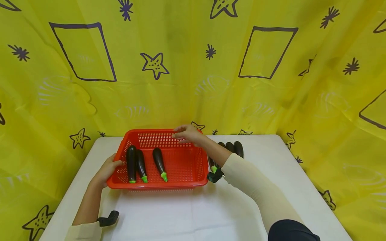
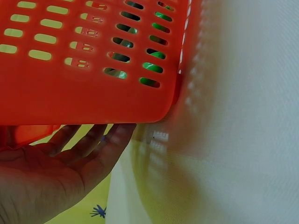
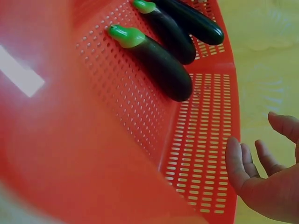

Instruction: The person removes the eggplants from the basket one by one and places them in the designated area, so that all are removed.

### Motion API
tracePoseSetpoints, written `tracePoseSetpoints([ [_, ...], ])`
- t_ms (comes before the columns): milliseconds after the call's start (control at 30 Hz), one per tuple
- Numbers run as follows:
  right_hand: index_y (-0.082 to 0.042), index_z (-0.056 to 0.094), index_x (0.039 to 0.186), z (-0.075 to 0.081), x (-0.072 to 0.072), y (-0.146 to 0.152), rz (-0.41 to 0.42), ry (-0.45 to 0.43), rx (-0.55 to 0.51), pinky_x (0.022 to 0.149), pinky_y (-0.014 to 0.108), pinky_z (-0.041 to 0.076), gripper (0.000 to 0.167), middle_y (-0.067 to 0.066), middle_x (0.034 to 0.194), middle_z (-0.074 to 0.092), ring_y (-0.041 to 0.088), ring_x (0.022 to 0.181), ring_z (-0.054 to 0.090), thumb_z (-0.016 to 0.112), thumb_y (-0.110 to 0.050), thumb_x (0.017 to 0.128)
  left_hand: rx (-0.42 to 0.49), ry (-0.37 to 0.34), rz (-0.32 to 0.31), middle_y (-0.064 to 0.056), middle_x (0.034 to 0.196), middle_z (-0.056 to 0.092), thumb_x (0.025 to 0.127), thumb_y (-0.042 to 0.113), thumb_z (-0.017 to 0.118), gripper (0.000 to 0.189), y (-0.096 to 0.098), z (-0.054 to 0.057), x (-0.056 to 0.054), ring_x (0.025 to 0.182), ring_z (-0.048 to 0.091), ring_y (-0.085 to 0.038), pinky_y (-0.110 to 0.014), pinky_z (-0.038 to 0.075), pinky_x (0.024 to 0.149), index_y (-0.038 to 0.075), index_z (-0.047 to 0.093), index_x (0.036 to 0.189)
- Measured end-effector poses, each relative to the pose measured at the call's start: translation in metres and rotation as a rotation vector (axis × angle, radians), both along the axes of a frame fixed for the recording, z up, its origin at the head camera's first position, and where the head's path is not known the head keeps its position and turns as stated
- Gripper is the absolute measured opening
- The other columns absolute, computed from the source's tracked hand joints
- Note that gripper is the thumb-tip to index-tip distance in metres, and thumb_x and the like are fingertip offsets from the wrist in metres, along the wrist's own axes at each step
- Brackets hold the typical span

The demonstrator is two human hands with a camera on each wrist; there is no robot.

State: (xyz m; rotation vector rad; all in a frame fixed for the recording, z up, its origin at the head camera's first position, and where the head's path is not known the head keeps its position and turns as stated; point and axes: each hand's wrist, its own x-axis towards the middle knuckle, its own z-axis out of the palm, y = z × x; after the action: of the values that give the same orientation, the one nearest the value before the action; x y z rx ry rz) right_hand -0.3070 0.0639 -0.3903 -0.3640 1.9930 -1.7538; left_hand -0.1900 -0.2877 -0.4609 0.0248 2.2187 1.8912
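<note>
A red plastic basket with slotted walls stands on the white table. Three dark eggplants with green stems lie in it: one eggplant by the left wall, a second eggplant beside it, a third eggplant nearer the middle. My left hand grips the basket's left rim, its fingers under the edge in the left wrist view. Over the back right of the basket, my right hand holds nothing, fingers loosely bent and apart. In the right wrist view, this hand overlaps the back rim.
Several more eggplants lie on the table right of the basket, partly hidden by the right forearm. The white table extends in front of the basket. A yellow patterned curtain hangs close behind the basket and along both sides.
</note>
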Motion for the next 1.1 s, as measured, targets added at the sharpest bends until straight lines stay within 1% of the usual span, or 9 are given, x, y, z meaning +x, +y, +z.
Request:
tracePoseSetpoints([
  [300,0.011,0.057,0.137,-0.013,-0.01,-0.009,0.005,0.013,0.023,0.104,0.054,0.052,0.041,0.024,0.136,0.057,0.042,0.128,0.058,0.068,-0.003,0.1,0.024,0.005,-0.001,-0.031,0.135,0.05,0.104,0.004,0.039,0.056,0.0,0.001,0.0,0.099,0.07,-0.018,-0.044,0.062,0.084,-0.011,0.022,0.155],
  [433,0.011,0.057,0.136,-0.013,-0.012,-0.011,0.015,0.015,0.028,0.104,0.054,0.052,0.039,0.025,0.135,0.057,0.044,0.13,0.057,0.067,-0.003,0.101,0.021,0.008,-0.002,-0.032,0.136,0.049,0.103,0.004,0.039,0.057,0.0,0.001,0.0,0.1,0.07,-0.019,-0.044,0.062,0.084,-0.012,0.022,0.155],
  [600,0.011,0.058,0.135,-0.013,-0.015,-0.014,0.017,0.013,0.029,0.105,0.056,0.05,0.038,0.025,0.131,0.059,0.047,0.131,0.055,0.067,-0.002,0.1,0.022,0.01,-0.001,-0.032,0.135,0.049,0.103,0.004,0.039,0.056,0.0,0.001,0.0,0.1,0.069,-0.018,-0.045,0.062,0.085,-0.012,0.023,0.153],
  [767,0.012,0.06,0.132,-0.016,-0.018,-0.018,0.027,0.046,0.042,0.104,0.056,0.052,0.035,0.023,0.124,0.065,0.048,0.128,0.057,0.067,-0.001,0.1,0.02,0.006,0.002,-0.032,0.135,0.049,0.103,0.004,0.039,0.055,0.0,0.001,0.001,0.1,0.069,-0.017,-0.044,0.062,0.085,-0.012,0.023,0.153],
  [867,0.013,0.061,0.13,-0.018,-0.017,-0.022,0.034,0.066,0.056,0.102,0.055,0.053,0.034,0.021,0.12,0.066,0.046,0.125,0.059,0.066,-0.001,0.1,0.023,0.004,0.006,-0.03,0.133,0.051,0.103,0.004,0.039,0.054,0.001,0.002,0.001,0.099,0.069,-0.017,-0.044,0.062,0.085,-0.013,0.023,0.152],
  [1000,0.013,0.06,0.132,-0.021,-0.016,-0.026,0.053,0.077,0.072,0.099,0.052,0.056,0.037,0.021,0.121,0.065,0.043,0.123,0.061,0.067,-0.001,0.1,0.024,0.003,0.01,-0.029,0.131,0.052,0.102,0.003,0.039,0.053,0.001,0.001,0.0,0.099,0.07,-0.018,-0.044,0.062,0.085,-0.012,0.024,0.151],
  [1100,0.014,0.057,0.137,-0.024,-0.015,-0.028,0.082,0.063,0.075,0.101,0.053,0.054,0.042,0.024,0.125,0.065,0.045,0.125,0.06,0.067,-0.002,0.1,0.019,0.002,0.006,-0.032,0.135,0.05,0.103,0.004,0.04,0.055,0.001,0.001,0.0,0.101,0.069,-0.019,-0.045,0.062,0.085,-0.012,0.023,0.153],
])
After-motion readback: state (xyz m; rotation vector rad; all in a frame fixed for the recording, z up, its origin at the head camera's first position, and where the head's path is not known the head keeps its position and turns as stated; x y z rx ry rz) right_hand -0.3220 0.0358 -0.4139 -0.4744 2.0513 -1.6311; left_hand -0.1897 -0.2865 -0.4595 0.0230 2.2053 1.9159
